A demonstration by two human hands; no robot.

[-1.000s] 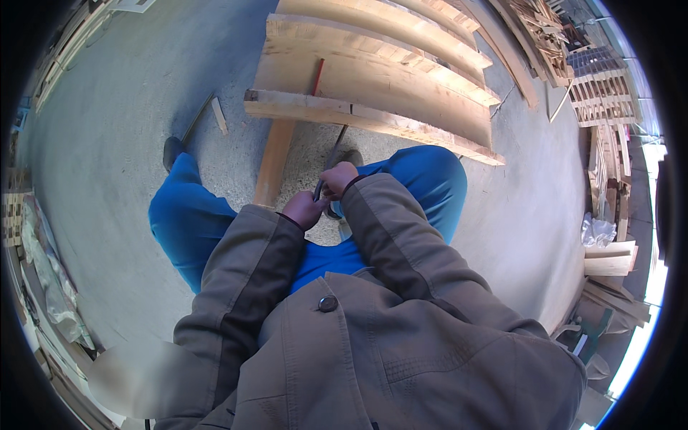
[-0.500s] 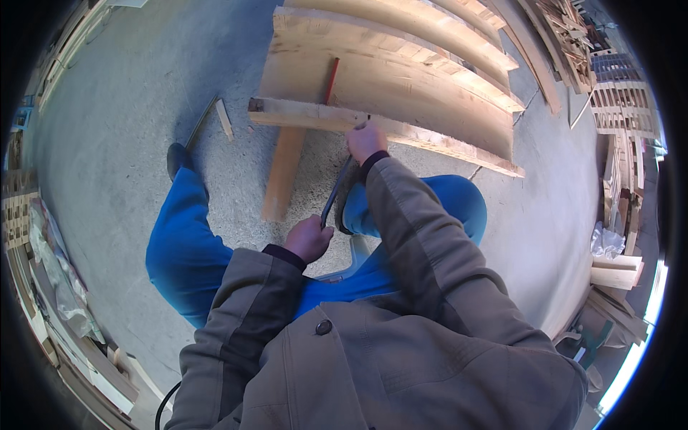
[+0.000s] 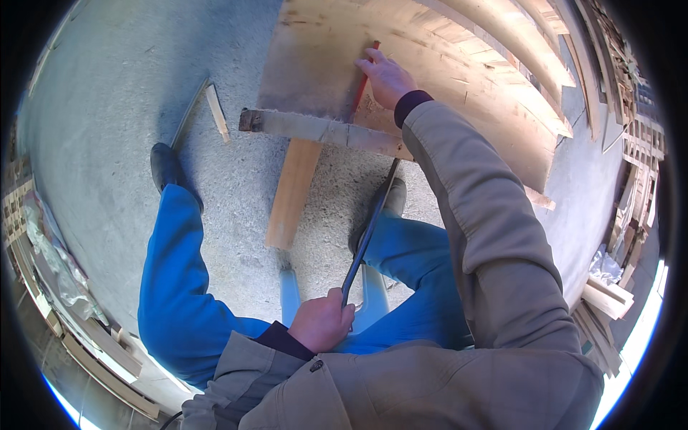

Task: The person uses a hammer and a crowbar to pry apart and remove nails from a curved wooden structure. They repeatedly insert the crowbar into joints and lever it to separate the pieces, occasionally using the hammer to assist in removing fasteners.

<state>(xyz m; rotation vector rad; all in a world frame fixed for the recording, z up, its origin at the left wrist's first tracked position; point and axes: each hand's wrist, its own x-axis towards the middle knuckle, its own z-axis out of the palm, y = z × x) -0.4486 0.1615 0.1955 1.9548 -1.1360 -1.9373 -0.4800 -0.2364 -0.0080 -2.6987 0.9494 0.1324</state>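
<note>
My left hand is wrapped round the near end of a slim dark metal bar, which looks like a pry bar. The bar slopes up and away, its far end meeting the near timber strip of a wooden assembly. That end is partly hidden there. My right hand reaches over the strip to a thin red stick, like a carpenter's pencil. Thumb and finger close on its upper part. The stick leans against the broad wooden panel, its lower end by the strip.
Below the strip a wooden piece juts toward me. On the concrete lie a thin offcut and a narrow strip near my left shoe. Pale blue supports show between my legs. Stacked timber lines the right side.
My right hand has left the bar's far end and moved up to the red stick. The left hand, still holding the bar, has come nearer to me and slightly right. The view has shifted.
</note>
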